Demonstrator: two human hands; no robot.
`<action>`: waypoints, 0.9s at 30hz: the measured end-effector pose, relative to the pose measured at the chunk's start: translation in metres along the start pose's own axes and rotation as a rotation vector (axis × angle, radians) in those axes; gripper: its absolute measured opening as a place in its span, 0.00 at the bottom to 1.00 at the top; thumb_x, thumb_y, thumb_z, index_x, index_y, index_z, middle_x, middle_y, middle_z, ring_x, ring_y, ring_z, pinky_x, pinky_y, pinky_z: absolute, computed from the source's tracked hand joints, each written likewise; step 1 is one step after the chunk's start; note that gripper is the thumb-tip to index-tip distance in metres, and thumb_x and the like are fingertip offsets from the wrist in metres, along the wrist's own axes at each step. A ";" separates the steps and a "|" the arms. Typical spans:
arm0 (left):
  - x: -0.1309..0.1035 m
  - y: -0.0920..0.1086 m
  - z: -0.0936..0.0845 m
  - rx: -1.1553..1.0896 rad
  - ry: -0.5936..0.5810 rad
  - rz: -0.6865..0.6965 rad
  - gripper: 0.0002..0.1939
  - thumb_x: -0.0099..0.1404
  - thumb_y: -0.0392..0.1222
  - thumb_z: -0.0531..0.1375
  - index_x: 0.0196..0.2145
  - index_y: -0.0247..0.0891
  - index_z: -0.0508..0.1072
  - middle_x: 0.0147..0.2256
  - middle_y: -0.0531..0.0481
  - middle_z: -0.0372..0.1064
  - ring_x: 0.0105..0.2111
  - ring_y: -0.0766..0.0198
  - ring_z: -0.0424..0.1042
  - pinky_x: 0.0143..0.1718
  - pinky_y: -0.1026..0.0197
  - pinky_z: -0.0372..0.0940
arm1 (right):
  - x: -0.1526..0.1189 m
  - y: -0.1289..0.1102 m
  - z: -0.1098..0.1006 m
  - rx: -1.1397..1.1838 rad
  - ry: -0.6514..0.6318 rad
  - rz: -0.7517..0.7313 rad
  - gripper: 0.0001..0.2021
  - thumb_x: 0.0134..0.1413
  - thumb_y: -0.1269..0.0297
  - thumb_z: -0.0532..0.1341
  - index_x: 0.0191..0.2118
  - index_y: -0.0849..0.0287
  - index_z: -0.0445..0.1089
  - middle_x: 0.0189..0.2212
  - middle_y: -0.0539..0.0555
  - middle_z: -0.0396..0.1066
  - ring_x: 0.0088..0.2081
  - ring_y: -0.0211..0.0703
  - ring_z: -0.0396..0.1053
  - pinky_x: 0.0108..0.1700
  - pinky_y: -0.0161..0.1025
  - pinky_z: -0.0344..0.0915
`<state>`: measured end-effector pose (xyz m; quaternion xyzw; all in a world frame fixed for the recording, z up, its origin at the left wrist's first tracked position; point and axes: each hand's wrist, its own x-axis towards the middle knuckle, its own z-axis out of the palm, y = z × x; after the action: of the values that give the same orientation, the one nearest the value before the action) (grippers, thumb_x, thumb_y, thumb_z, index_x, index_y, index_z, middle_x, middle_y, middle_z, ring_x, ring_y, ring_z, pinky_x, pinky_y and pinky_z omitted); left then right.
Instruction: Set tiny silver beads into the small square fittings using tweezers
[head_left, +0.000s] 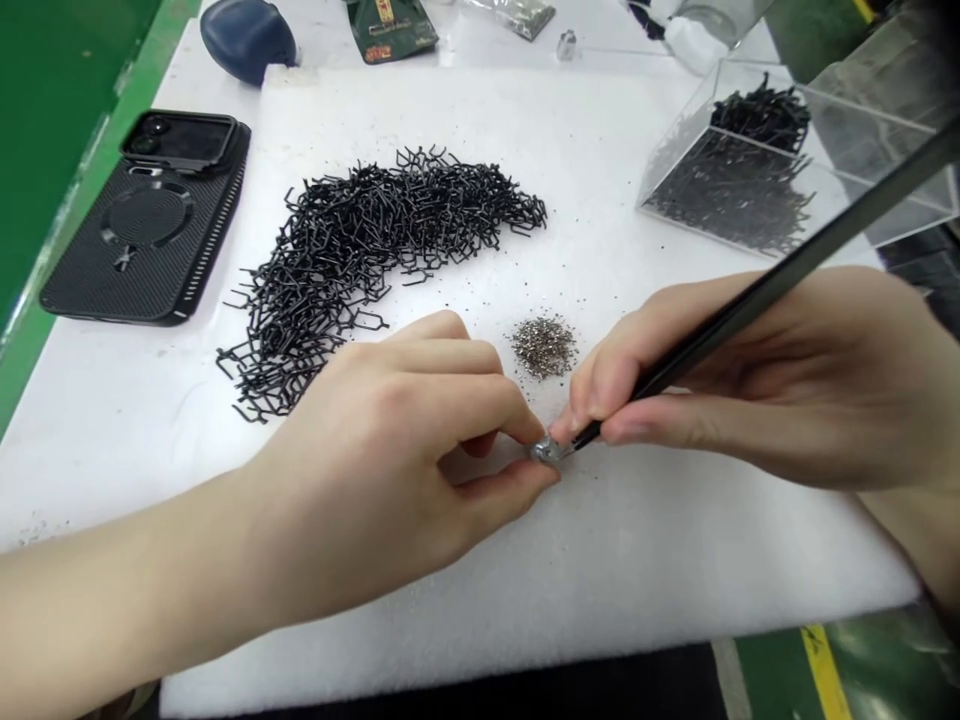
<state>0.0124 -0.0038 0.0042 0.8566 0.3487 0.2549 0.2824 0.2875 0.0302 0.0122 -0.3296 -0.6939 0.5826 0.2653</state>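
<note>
My left hand (397, 440) pinches a small shiny silvery piece (546, 450) between thumb and forefinger, low over the white foam board (645, 570). My right hand (780, 390) is closed round long black tweezers (720, 320), held like a pen. Their tip meets or nearly meets the right side of the silvery piece; whether it grips anything there I cannot tell. Just beyond the fingertips lies a little heap of tiny brownish metallic bits (544, 347). Behind my left hand spreads a curved pile of thin, bent black forked pieces (382, 225).
A clear plastic box (675, 190) with more black pieces stands at the back right. To the left lies a phone in a black case (142, 220). A dark blue rounded object (247, 40), a green packet (391, 28) and a small clear piece (567, 44) are along the back.
</note>
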 end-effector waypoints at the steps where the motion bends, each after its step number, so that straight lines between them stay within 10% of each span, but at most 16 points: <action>1: 0.000 -0.001 0.001 -0.008 0.016 0.013 0.08 0.79 0.35 0.71 0.39 0.39 0.87 0.31 0.56 0.80 0.37 0.61 0.78 0.39 0.57 0.74 | -0.001 0.001 0.000 0.010 0.011 -0.003 0.08 0.69 0.67 0.82 0.38 0.47 0.89 0.36 0.47 0.91 0.37 0.45 0.91 0.43 0.37 0.90; 27: -0.003 0.000 -0.001 0.003 -0.035 -0.003 0.08 0.82 0.38 0.71 0.41 0.40 0.88 0.34 0.55 0.83 0.41 0.61 0.80 0.42 0.58 0.74 | -0.004 0.002 0.000 -0.060 0.071 0.046 0.06 0.69 0.60 0.85 0.39 0.43 0.91 0.36 0.47 0.91 0.35 0.43 0.90 0.39 0.35 0.88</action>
<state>0.0102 -0.0054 0.0042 0.8608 0.3453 0.2389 0.2875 0.2904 0.0276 0.0105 -0.3738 -0.6935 0.5555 0.2662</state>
